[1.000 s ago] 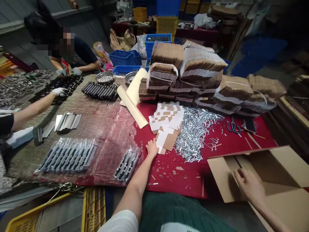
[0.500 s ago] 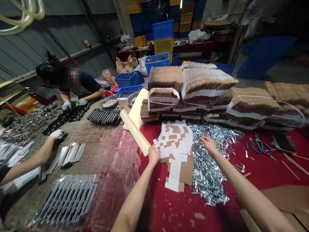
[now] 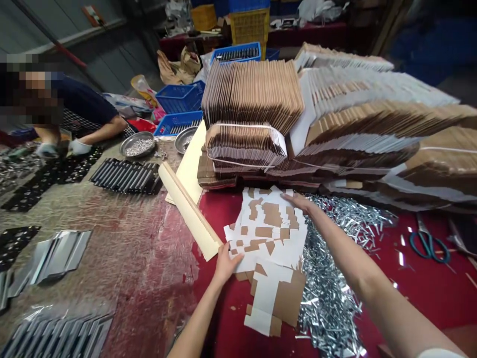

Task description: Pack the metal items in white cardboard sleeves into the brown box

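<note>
A layer of cut white-and-brown cardboard pieces lies on the red tabletop in front of me. My left hand is at its left edge, thumb and fingers apart, the thumb reaching onto the white card. The fingertips are close to the end of a folded cream paper strip. At the upper right edge of the cardboard, my right hand has its fingers stretched out, touching the card. Beneath the right forearm spreads a heap of small shiny metal strips.
Stacked bundles of folded cardboard form a wall behind the work area. Teal-handled scissors lie at the right. A co-worker's gloved hand is at the far left, near black parts and a metal bowl.
My right hand has moved left, from above the metal strips onto the cardboard's upper right edge. My left hand stays by the left edge. The view has moved closer to the table.
</note>
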A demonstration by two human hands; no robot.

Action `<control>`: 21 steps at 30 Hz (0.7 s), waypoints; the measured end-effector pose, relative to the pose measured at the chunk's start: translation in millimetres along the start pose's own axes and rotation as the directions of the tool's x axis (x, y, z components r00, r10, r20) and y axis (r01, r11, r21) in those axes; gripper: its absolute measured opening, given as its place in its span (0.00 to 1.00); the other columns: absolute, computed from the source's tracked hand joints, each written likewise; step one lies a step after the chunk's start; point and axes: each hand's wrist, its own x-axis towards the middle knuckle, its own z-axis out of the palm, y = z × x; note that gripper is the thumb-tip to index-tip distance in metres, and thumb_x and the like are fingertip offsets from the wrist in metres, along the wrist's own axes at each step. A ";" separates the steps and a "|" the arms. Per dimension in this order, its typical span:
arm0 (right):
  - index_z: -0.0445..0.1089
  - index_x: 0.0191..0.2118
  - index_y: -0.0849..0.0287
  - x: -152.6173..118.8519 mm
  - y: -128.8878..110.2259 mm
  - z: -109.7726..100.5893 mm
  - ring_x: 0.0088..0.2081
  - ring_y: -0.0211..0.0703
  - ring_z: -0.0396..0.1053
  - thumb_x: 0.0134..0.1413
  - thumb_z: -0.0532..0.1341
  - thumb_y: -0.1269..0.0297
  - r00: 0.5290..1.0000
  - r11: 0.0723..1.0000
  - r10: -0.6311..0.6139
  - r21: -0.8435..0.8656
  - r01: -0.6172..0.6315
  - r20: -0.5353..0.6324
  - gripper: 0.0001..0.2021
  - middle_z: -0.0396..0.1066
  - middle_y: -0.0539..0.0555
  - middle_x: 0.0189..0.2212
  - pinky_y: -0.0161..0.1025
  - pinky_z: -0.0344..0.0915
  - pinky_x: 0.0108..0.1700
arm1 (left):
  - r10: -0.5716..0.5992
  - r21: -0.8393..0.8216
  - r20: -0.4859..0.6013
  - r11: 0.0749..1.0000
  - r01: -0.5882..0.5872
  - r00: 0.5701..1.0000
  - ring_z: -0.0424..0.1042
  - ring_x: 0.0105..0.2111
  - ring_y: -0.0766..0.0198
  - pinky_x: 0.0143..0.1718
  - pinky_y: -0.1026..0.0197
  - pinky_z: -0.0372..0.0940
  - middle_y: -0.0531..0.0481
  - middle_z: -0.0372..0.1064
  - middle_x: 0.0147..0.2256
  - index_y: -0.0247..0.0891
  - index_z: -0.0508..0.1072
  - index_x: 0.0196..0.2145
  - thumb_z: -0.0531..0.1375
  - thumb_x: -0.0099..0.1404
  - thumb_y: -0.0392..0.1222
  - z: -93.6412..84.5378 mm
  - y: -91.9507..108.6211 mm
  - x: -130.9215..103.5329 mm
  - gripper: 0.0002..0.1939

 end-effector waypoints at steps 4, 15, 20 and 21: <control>0.69 0.32 0.65 -62.2 4.4 -3.7 0.26 0.43 0.67 0.42 0.64 0.44 0.965 0.995 0.102 -0.002 -0.104 0.241 0.24 0.72 0.59 0.27 0.40 0.65 0.28 | -0.025 -0.042 0.030 0.999 0.026 0.999 0.66 0.44 0.53 0.49 0.52 0.61 0.45 0.65 0.39 0.37 0.74 0.39 0.64 0.48 0.50 -19.3 -5.2 -46.1 0.21; 0.69 0.38 0.63 -169.4 3.3 3.2 0.39 0.47 0.66 0.57 0.50 0.58 0.917 0.892 -0.285 -0.427 0.146 -0.280 0.15 0.70 0.59 0.36 0.46 0.61 0.45 | 0.036 0.213 -0.054 0.977 -0.024 0.998 0.66 0.44 0.56 0.46 0.55 0.62 0.44 0.63 0.41 0.36 0.67 0.41 0.62 0.53 0.44 9.5 3.9 -113.6 0.18; 0.66 0.47 0.63 -311.5 45.2 30.2 0.47 0.52 0.61 0.59 0.48 0.64 0.801 0.540 -0.597 -0.715 0.443 0.046 0.15 0.67 0.63 0.43 0.49 0.58 0.49 | 0.027 0.311 -0.085 0.951 0.001 0.996 0.67 0.43 0.58 0.45 0.56 0.60 0.42 0.67 0.42 0.36 0.67 0.43 0.55 0.61 0.43 -3.4 -23.9 -168.4 0.14; 0.65 0.49 0.62 -339.1 62.9 52.7 0.49 0.52 0.61 0.58 0.48 0.68 0.760 0.443 -0.597 -0.684 0.580 0.258 0.16 0.67 0.63 0.46 0.50 0.57 0.50 | -0.049 0.300 -0.004 0.953 0.048 0.999 0.68 0.39 0.60 0.43 0.58 0.61 0.45 0.68 0.38 0.36 0.68 0.40 0.55 0.60 0.41 -1.3 -34.2 -186.5 0.11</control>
